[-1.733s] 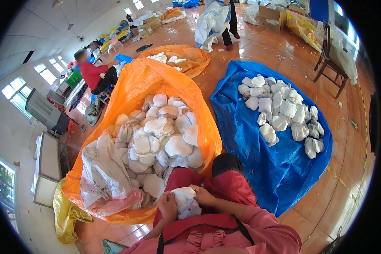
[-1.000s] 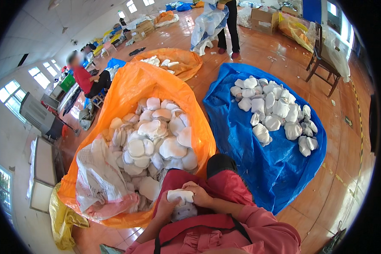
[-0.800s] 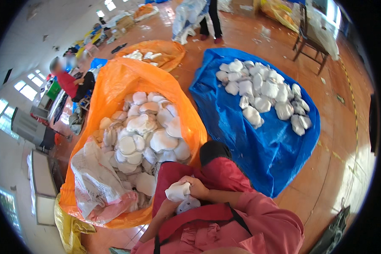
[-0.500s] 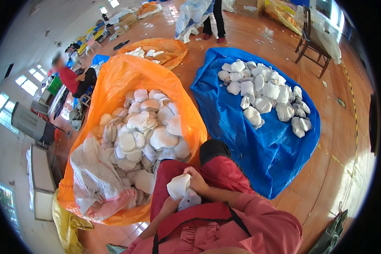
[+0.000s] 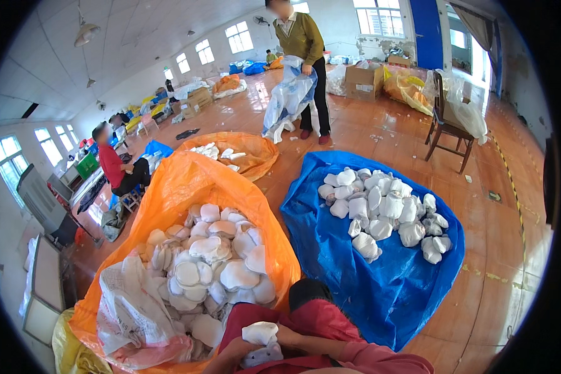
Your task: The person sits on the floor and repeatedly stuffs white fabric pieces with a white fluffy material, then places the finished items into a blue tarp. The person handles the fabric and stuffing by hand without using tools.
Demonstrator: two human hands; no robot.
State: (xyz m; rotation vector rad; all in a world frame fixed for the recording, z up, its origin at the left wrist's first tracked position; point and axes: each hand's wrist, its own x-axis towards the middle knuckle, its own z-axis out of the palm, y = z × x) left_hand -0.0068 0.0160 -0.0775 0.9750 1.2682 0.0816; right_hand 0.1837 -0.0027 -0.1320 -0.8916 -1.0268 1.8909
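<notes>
At btm ctr of frame, a white pad (image 5: 260, 333) is held betw. the left hand (image 5: 234, 349) and right hand (image 5: 287, 336); both look closed on it, tho fingertips are partly hidden. This pc. is judged to be mid-work, not yet set down. Loose pads (image 5: 199, 274), heaped in the orange bag (image 5: 212, 171) left of ctr, are prob. still to be done; a smaller lot of white bundles (image 5: 391, 206) on the blue sheet (image 5: 380, 299), right of ctr, is prob. finished.
</notes>
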